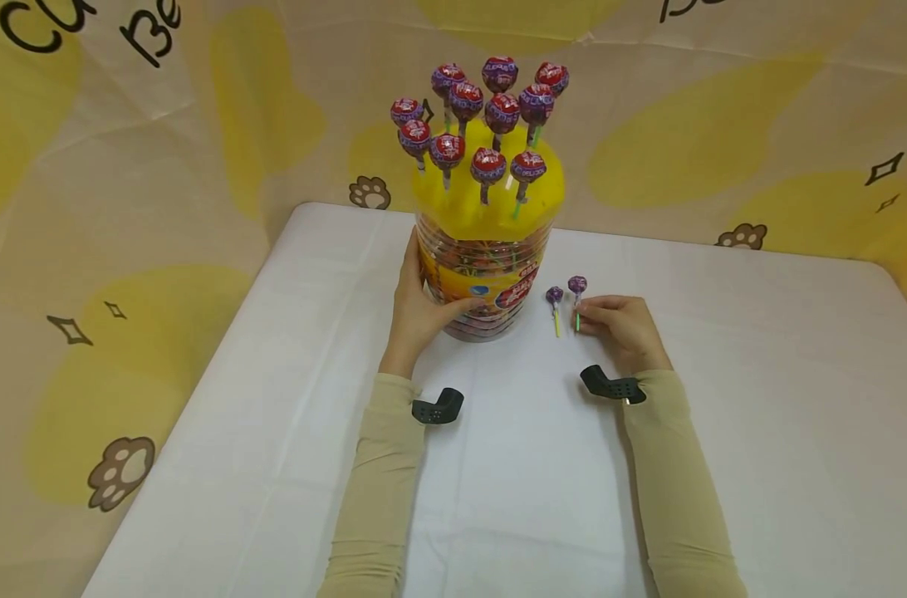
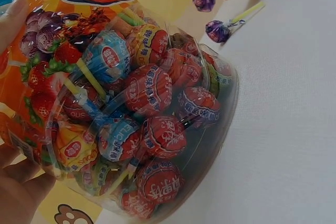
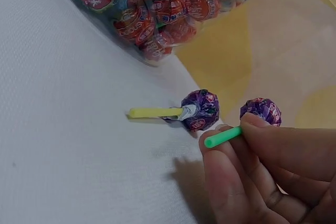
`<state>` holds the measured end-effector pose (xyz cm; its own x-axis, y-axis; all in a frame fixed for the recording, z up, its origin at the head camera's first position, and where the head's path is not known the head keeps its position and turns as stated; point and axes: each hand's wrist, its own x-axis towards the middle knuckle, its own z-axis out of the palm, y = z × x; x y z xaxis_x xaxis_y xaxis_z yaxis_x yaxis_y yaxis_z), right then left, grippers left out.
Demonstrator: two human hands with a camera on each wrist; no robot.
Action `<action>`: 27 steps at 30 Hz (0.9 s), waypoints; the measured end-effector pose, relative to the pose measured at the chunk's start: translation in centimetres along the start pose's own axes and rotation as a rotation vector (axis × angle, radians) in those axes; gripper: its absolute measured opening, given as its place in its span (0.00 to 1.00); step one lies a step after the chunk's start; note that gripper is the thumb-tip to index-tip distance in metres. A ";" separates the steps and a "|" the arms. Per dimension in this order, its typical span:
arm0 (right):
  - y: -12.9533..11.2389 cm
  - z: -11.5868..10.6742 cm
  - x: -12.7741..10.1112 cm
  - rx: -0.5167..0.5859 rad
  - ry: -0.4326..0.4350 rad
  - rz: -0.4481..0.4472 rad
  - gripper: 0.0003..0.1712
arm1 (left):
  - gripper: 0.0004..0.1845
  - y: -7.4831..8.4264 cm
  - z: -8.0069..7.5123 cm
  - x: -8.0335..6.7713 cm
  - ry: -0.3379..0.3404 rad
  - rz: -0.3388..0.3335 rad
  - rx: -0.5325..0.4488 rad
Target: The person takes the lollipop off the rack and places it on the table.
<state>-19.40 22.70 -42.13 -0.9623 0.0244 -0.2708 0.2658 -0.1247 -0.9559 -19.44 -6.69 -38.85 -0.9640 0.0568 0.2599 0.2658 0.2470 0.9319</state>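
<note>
A clear plastic jar [image 1: 491, 270] full of wrapped lollipops stands on the table under a yellow lid [image 1: 468, 212]. Several lollipops [image 1: 487, 166] in red and purple wrappers stick up from that lid. My left hand [image 1: 418, 309] grips the jar's left side, thumb across the front label and fingers round behind. To the right of the jar, my right hand [image 1: 620, 325] pinches the green stick [image 3: 223, 137] of a purple-wrapped lollipop [image 1: 577, 285] between thumb and fingers. Beside it a purple lollipop with a yellow stick [image 3: 155, 113] lies on the table.
White cloth covers the table [image 1: 513, 465]. Behind it hangs a beige and yellow patterned cloth [image 1: 670, 124], close to the jar's back. A black wrist camera [image 1: 438, 407] sits on the left wrist, another camera [image 1: 610, 385] on the right.
</note>
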 end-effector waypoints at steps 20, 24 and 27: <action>0.0 -0.2 0.3 -0.151 0.034 0.082 0.03 | 0.58 -0.1 0.0 0.1 -0.001 -0.015 0.000; -0.1 -0.1 0.3 -0.188 0.037 0.091 0.11 | 0.59 -0.1 0.0 0.2 -0.002 -0.008 -0.003; -0.1 -0.1 0.3 -0.219 0.026 0.092 0.16 | 0.59 -0.2 0.1 0.2 -0.002 0.006 -0.002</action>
<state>-19.72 22.81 -42.08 -0.9325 0.0488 -0.3578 0.3609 0.0903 -0.9282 -19.74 -6.67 -39.02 -0.9624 0.0598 0.2648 0.2713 0.2449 0.9308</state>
